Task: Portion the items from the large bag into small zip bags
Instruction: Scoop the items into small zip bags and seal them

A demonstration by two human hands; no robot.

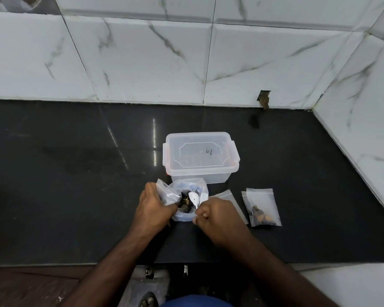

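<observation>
Large bag point(190, 199): stands open-mouthed on the counter point(75, 196), just in front of the lidded clear box point(201, 157); dark items point(185, 203) lie inside, below the rim.
Spoon point(194, 200): white, bowl down in the bag's mouth; its long axis slants from the items back toward the right hand.
Right hand point(217, 216): fingers pinch the spoon's handle — the nearer hand to the items.
Left hand point(154, 209): fingers grip the bag's left edge along with a small clear bag point(166, 191), holding the mouth open.
Small zip bags: one filled bag point(263, 208) lies flat well to the right; an empty one point(230, 199) lies partly under the right hand.
Next move, likely: lift a scoop leftward — into the held small bag.
</observation>
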